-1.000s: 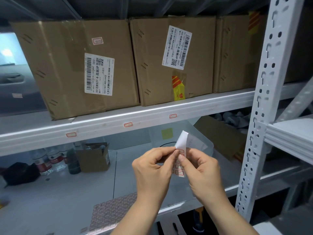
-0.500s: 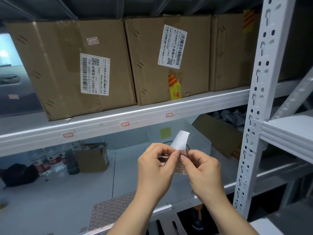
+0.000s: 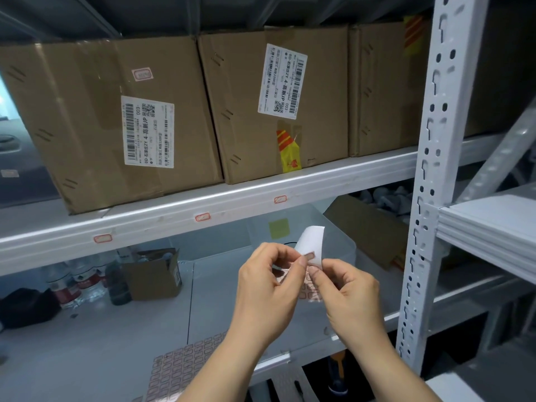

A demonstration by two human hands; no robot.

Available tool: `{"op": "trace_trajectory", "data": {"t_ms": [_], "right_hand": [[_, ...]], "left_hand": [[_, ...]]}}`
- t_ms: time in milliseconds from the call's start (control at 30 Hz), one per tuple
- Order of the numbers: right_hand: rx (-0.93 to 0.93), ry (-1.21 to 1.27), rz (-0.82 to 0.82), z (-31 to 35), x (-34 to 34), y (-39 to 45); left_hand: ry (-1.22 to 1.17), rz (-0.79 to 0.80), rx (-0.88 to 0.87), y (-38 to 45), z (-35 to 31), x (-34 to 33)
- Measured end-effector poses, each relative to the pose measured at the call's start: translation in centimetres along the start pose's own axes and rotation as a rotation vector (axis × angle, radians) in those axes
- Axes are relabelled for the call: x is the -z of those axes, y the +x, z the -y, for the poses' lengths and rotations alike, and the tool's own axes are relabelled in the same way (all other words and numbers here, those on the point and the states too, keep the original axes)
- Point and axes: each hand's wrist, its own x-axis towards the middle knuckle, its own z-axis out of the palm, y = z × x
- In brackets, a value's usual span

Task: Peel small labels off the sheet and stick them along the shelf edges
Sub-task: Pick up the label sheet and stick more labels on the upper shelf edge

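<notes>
Along the upper shelf edge [image 3: 333, 181] we count three stuck labels [image 3: 202, 217]; both hands, left hand [image 3: 269, 288] and right hand [image 3: 352, 288], pinch the label sheet [image 3: 313, 242], mid-peel; much edge remains bare.

upper shelf [image 3: 333, 177]: three cardboard boxes [image 3: 110, 120] | lower shelf [image 3: 95, 340]: label sheet [image 3: 185, 369], bottles [image 3: 72, 282], small box [image 3: 153, 274]

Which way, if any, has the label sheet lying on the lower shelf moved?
No. The sheet lies at the same front spot, nearer the camera than the small open box; only the view shifted.
</notes>
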Motion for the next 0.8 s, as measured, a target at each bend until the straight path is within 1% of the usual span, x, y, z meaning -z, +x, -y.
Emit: {"op": "trace_trajectory", "data": {"t_ms": [133, 233, 367, 467, 567, 800], "right_hand": [[-0.051, 0.013, 0.008, -0.8, 0.4, 0.2], [-0.048, -0.016, 0.024, -1.4, 1.0, 0.5], [-0.045, -0.073, 0.02, -2.4, 1.9, 1.0], [-0.058, -0.107, 0.049, -2.8, 2.5, 1.2], [-0.093, -0.082, 0.104, -2.7, 3.0, 1.3], [-0.147, -0.034, 0.174, -2.5, 3.9, 1.3]], "left_hand": [[0.098, -0.024, -0.152, 1.2, -0.6, -0.6], [0.128, -0.056, -0.206, 2.5, -1.3, -1.4], [0.159, -0.059, -0.227, 4.4, -2.3, -3.2], [0.213, -0.068, -0.209, 5.6, -2.7, -4.2], [0.241, -0.08, -0.186, 6.6, -2.9, -5.1], [0.325, -0.077, -0.166, 7.9, -3.0, -6.3]]}}
